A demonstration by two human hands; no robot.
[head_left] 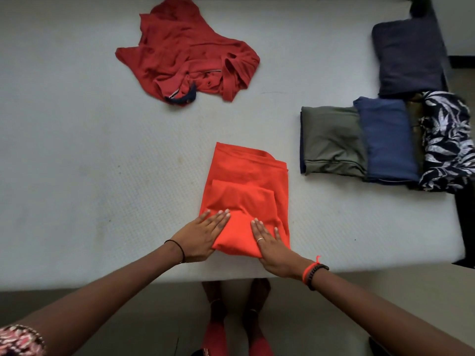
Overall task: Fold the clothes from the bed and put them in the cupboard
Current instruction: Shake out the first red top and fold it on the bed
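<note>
**Inspector:** Head view. Where is the work item?

**Recorder:** The orange garment lies partly folded on the white mattress, near the front edge.

**Inspector:** Hands?

**Recorder:** The left hand lies flat on the garment's near left corner, fingers straight and together. The right hand lies flat on the near right corner, fingers straight and slightly spread. Neither grips anything; both press the cloth down.

**Inspector:** Other items?

**Recorder:** A crumpled red polo shirt lies unfolded at the far side. To the right, folded: an olive piece, a blue piece overlapping it, a leaf-print piece and, beyond them, a dark navy piece.
</note>
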